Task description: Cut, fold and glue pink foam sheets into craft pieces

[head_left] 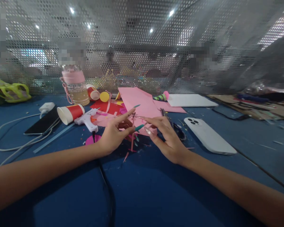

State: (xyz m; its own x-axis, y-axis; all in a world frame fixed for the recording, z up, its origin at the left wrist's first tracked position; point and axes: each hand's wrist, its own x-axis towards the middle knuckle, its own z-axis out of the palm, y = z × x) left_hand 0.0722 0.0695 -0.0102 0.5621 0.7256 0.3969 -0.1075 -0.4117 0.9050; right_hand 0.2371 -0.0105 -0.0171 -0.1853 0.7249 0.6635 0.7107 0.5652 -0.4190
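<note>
Both hands meet at the centre of the frame over a blue table [142, 189]; the left hand [113, 134] comes in from the lower left, fingers curled inward, thumb and forefinger pinching a thin pink paper strip [133, 138] that hangs down between the two hands; the right hand [167, 137] comes in from the lower right, fingers extended and loosely spread, fingertips touching the strip's upper end — whether it grips or only steadies cannot be told. Behind the hands lies a pink paper sheet [138, 101], its near edge hidden by the fingers; scissors [177, 129] lie partly hidden just behind the right hand.

Left of centre, a white glue gun [87, 119] rests near the left hand; beside it a red paper cup [69, 113] lies on its side; further back stands a water bottle [76, 85] with a pink band. A dark phone [41, 124] and a white cable [16, 138] occupy the left of the frame — a white phone [209, 135] lies face down at right of centre. Small paper offcuts are scattered about the hands; a perforated metal screen [142, 41] fills the upper frame.
</note>
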